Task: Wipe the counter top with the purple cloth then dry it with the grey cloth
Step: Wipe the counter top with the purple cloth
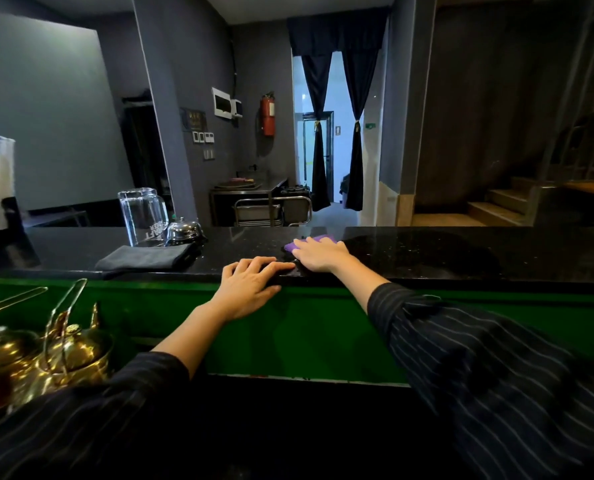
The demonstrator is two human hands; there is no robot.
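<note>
A black speckled counter top runs across the middle of the view. My right hand lies flat on the purple cloth, pressing it onto the counter; only the cloth's far edge and left corner show past my fingers. My left hand rests on the counter's near edge with fingers spread on top and the thumb below, holding nothing. The grey cloth lies folded on the counter to the left, apart from both hands.
An upturned clear glass pitcher and a chrome service bell stand behind the grey cloth. Brass teapots sit at lower left below the counter. A green panel faces me under the counter edge.
</note>
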